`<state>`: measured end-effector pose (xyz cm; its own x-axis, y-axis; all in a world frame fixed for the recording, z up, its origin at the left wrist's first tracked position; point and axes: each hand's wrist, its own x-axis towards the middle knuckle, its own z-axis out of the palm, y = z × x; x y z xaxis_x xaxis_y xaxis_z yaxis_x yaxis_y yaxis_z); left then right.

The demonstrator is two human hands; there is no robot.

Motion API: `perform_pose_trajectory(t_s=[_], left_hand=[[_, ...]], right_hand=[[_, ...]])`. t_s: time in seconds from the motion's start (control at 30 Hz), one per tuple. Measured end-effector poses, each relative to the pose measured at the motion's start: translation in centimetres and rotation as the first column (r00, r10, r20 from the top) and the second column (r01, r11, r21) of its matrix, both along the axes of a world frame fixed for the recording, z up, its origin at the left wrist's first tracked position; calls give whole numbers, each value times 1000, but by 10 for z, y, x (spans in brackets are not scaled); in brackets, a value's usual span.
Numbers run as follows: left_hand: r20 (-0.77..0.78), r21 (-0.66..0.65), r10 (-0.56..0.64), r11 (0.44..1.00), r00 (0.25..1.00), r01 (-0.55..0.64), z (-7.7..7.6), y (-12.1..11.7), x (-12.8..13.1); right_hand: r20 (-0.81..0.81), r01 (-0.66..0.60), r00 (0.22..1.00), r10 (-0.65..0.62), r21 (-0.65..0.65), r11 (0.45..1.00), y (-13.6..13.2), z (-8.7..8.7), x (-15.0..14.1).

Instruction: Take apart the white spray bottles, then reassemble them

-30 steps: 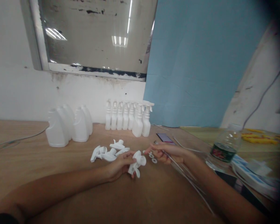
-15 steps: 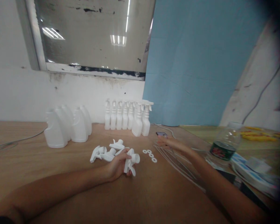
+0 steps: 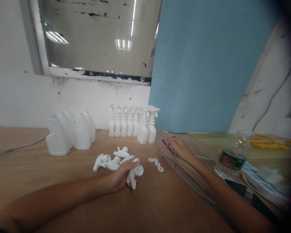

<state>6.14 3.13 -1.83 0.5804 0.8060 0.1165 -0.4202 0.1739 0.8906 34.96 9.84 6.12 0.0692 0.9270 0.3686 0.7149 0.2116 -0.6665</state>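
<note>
My left hand (image 3: 123, 174) is closed around a white trigger spray head (image 3: 135, 174), its round collar turned to the right and its lever pointing down. Just behind that hand lies a loose pile of several more spray heads (image 3: 113, 163). Out to the right, my right hand (image 3: 180, 149) is closed beside the phone (image 3: 167, 142). A thin grey rod (image 3: 175, 160) hangs down from its fingers; its upper end is hidden. Between the hands, several white ring washers (image 3: 157, 164) lie in a row. Thin white tubes (image 3: 189, 181) lie under and beside my right forearm.
Several assembled spray bottles (image 3: 142, 134) stand in rows at the wall. Bottles without tops (image 3: 57, 139) stand at the back left. On the right are a clear water bottle (image 3: 232, 157), a power strip (image 3: 259, 181) and yellow items (image 3: 269, 144).
My right hand has moved away from the spray head, back and right towards the phone, the rod now hanging steeply. My left hand has shifted slightly left and tilted the spray head.
</note>
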Motion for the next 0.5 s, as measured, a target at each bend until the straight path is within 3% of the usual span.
perform_pose_trajectory(t_s=[0.13, 0.33, 0.4, 0.5], left_hand=[[-15, 8, 9, 1000, 1000, -9, 1, -1, 0], [-23, 16, -21, 1000, 1000, 21, 2, 1, 1], [-17, 20, -27, 999, 1000, 27, 1, 1, 1], [-4, 18, -24, 1000, 1000, 24, 1, 2, 1]], right_hand=[[-8, -60, 998, 60, 11, 998, -10, 8, -11], [-146, -225, 965, 220, -23, 974, -26, 11, -38], [-200, -267, 943, 267, 28, 963, -33, 14, -47], [-334, -297, 875, 351, 204, 933, -44, 19, -56]])
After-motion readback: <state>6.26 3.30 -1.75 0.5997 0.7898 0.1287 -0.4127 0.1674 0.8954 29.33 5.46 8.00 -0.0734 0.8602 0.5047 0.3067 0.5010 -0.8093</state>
